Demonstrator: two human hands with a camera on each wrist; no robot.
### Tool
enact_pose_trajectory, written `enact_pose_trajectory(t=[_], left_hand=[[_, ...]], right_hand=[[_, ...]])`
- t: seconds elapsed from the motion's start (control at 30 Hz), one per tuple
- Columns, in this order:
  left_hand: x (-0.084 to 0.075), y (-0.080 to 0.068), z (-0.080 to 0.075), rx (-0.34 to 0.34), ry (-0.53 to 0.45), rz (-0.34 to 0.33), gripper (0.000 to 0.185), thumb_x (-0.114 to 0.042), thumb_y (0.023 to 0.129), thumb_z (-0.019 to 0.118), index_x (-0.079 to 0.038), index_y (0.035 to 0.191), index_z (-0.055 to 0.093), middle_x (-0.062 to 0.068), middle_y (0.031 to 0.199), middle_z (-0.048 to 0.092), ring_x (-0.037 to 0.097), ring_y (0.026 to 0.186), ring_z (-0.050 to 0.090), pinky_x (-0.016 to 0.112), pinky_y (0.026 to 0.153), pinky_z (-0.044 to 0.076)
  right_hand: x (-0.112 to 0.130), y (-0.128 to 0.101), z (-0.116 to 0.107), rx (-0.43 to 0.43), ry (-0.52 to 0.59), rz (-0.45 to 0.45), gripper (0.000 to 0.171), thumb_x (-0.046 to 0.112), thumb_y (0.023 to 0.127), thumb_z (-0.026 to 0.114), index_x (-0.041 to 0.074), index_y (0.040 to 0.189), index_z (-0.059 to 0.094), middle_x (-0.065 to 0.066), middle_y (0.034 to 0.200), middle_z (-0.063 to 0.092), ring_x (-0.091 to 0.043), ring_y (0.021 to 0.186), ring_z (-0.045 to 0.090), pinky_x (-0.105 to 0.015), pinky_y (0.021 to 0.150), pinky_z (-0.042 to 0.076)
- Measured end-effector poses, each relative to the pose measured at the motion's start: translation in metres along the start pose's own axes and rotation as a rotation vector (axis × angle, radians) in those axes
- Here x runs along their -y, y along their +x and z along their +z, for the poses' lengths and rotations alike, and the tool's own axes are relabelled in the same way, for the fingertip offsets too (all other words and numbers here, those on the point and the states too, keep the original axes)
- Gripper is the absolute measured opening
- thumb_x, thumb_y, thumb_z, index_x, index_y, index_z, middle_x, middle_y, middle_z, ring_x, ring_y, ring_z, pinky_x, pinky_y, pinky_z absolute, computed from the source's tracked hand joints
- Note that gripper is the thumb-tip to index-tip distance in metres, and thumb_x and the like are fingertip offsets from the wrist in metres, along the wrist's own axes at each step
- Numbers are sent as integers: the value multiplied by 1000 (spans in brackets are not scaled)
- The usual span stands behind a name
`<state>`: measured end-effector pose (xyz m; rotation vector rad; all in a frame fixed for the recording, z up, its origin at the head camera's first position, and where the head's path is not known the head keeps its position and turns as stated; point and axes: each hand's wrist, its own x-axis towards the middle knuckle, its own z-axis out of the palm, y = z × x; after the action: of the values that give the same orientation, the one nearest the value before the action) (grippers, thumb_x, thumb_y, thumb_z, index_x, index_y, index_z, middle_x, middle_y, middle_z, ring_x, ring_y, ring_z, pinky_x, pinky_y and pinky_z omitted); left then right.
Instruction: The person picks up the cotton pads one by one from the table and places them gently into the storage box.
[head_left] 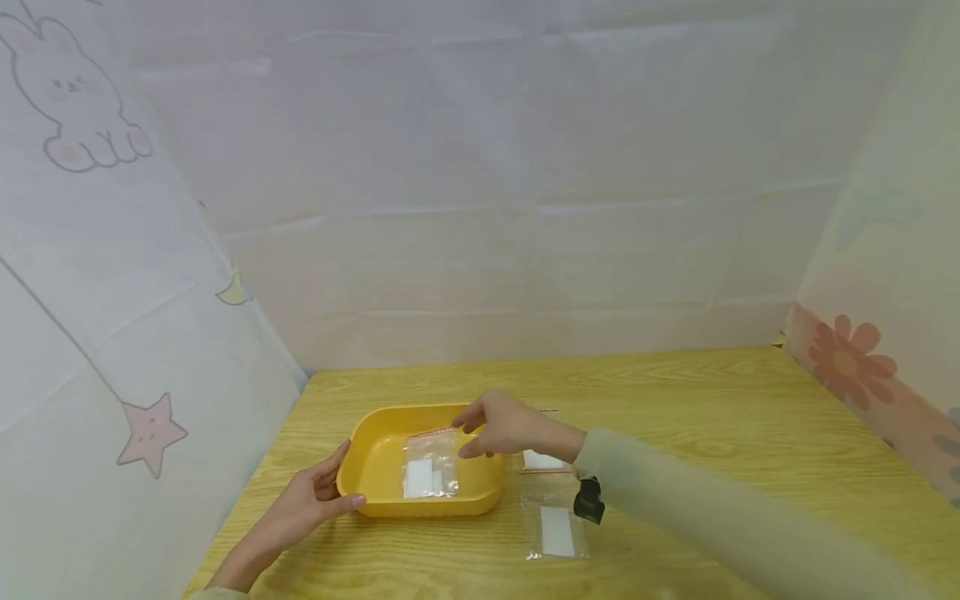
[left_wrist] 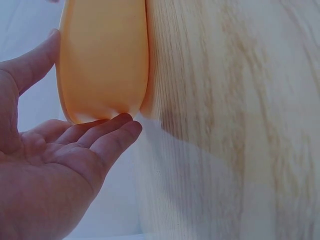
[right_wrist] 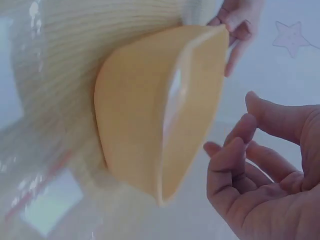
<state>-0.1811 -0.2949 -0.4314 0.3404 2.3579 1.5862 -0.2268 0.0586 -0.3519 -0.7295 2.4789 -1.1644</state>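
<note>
- I have the yellow tray (head_left: pixel 375 467) sitting flat on the wooden surface (head_left: pixel 675 400), toward its left front part, with a clear zip bag (head_left: pixel 430 465) lying inside it.
- My left hand (head_left: pixel 307 500) braces the tray's near-left corner: fingers straight, thumb up at the rim, grip apart and only resting against the wall. The left wrist view shows the fingertips (left_wrist: pixel 120 127) touching the rounded corner.
- My right hand (head_left: pixel 506 425) hovers over the tray's far-right rim, just above the bag's red-striped top edge; fingers loosely bent, grip apart, holding nothing that I can see.
- I judge the bag light, limp and slick, with small white pieces inside; it would sag if lifted by a corner, so the stiffer zip strip is the place to pinch.
- The tray looks like rigid, smooth, light plastic, likely to slide on the wood; its rolled rim gives the surest hold.
- Two more bags (head_left: pixel 553 521) lie flat right of the tray.
</note>
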Motion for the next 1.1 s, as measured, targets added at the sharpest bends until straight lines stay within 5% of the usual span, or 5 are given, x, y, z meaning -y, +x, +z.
enact_pose_trajectory(t=[0.3,0.7,0.8,0.93,1.1], left_hand=[[1,-1,-1,-15,-1,-8,98,-20,98,79,4,166,12,32,165,24,47,143,44,32,99,56],[0,-4,-1,-16,-13,-10,98,-19,98,79,4,166,12,31,166,21,48,145,41,32,100,55],[0,-4,-2,-16,-9,-11,98,-19,99,78,4,166,12,31,166,22,47,144,41,31,100,55],[-1,-4,-2,-7,-8,-8,96,-18,100,77,5,166,10,32,165,23,47,143,44,31,99,56],[-1,-5,-1,8,-25,9,96,-16,100,76,6,166,9,34,165,21,48,142,44,32,99,56]], right_hand=[[-56,-34,-55,-151,35,-109,25,0,100,70,-5,124,74,-13,103,78,-18,84,72,-29,61,57],[-136,-56,-55,-192,-153,-146,30,6,94,79,-6,122,76,-20,106,76,-8,56,48,-23,54,41],[-148,-54,-49,-192,-232,-133,38,11,91,83,-5,124,75,-22,112,72,-15,64,49,-29,60,44],[-157,-51,-43,-187,-328,-117,47,21,88,88,1,128,75,-20,122,64,-34,106,57,-50,86,51],[-161,-52,-44,-155,-420,-97,54,32,86,89,5,132,75,-18,117,58,-34,102,51,-46,76,44]])
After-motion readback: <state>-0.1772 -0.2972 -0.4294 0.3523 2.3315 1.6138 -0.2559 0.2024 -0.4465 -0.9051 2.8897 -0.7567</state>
